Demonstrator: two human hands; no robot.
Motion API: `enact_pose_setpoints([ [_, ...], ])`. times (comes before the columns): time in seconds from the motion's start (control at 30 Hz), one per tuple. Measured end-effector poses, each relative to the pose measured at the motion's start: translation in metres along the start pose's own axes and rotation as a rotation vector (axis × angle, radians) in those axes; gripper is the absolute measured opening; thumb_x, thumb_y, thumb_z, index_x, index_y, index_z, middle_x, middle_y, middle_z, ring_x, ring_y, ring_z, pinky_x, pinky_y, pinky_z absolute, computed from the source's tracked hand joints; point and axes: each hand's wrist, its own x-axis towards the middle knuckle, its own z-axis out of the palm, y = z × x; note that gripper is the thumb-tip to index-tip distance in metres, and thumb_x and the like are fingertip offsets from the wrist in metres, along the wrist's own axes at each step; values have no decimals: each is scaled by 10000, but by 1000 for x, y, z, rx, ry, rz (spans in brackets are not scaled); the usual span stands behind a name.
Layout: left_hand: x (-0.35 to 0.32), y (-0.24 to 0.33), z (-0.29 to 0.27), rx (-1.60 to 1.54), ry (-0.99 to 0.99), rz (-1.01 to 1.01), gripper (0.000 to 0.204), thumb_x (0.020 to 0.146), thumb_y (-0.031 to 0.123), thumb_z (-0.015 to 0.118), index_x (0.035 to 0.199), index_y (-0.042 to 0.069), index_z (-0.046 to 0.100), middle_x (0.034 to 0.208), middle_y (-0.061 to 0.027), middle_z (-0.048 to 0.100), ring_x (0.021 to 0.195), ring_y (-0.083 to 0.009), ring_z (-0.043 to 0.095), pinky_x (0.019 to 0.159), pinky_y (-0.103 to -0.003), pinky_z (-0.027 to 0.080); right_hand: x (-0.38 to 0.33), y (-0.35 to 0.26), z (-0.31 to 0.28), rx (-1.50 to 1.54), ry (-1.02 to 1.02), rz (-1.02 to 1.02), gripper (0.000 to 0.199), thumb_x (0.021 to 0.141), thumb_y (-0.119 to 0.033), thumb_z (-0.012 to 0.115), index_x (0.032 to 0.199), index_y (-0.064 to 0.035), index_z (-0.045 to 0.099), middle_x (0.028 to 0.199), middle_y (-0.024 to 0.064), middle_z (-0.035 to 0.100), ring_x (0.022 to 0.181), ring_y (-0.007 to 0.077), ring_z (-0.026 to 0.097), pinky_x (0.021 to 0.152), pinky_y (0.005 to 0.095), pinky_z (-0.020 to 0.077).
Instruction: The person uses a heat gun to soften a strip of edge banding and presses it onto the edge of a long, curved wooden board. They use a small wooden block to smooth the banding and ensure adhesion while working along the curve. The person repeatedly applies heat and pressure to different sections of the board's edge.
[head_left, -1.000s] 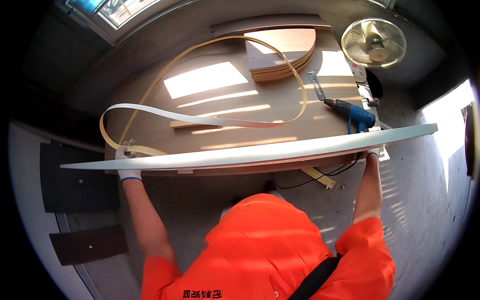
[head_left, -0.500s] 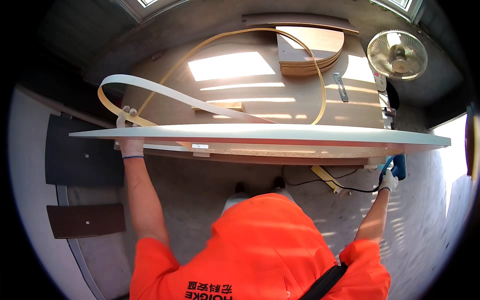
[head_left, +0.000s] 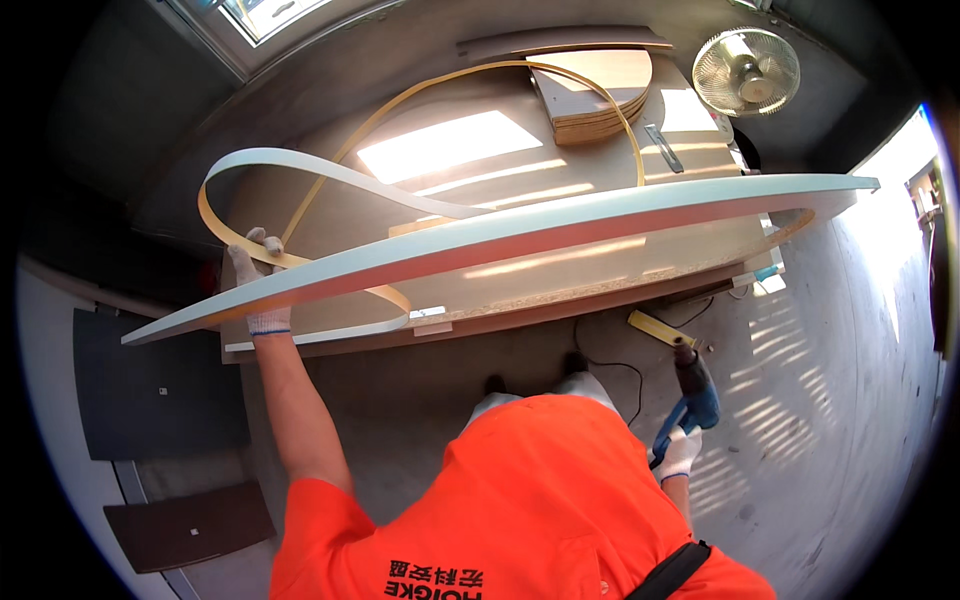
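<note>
Left hand (head_left: 244,265): I'm pinching the edging strip (head_left: 262,156) between thumb and fingers, its loop arching beyond them; likely light, springy, best taken flat. Right hand (head_left: 682,452): I'm gripping the blue heat gun (head_left: 699,397) by its handle (head_left: 668,428), muzzle pointing ahead; probably heavier, rigid.

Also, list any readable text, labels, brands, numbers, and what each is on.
Orange shirt: black lettering, upside down; not copied out here.
Dark grey panel at left: small white label, too small to read.
Brown panel below it: small pale label, too small to read.
Blue heat gun: nothing readable.
</note>
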Motion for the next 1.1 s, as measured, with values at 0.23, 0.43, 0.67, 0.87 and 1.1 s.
enact_pose_setpoints([
  [0.23,-2,19,-22,184,-25,47,347,1118,189,598,1431,50,544,1144,-59,631,1066,-138,628,932,-289,563,-108,-117,153,-478,-139,-219,486,753,-132,746,1185,9,573,995,205,709,953,371,718,883,442,559],
  [0.43,3,32,-54,275,-100,-11,481,1146,440,539,1377,20,570,1119,-108,677,1020,-174,663,888,-316,571,-139,-147,228,-650,-97,-588,354,780,-228,775,1033,-2,675,864,228,746,858,404,768,797,462,593],
  [0.67,-11,42,-41,470,-241,-87,541,1126,588,491,1222,75,632,976,-25,677,689,-97,588,536,-248,422,-165,-156,275,-366,-150,-480,385,786,-298,832,964,13,691,788,198,742,730,332,764,726,418,601],
  [0.87,-4,36,-55,785,-141,156,350,1114,440,576,1191,103,632,888,-5,664,665,-77,579,563,-226,425,-157,-154,298,-616,-142,-486,446,738,-263,781,1058,34,689,932,272,761,871,438,762,835,492,605],
  [1.1,-23,53,-28,753,-96,-14,349,1079,386,626,1163,49,655,941,-38,699,742,-95,631,597,-253,484,-176,-184,317,-506,-174,-532,437,767,-267,779,1098,4,692,892,235,760,906,426,758,836,478,595],
])
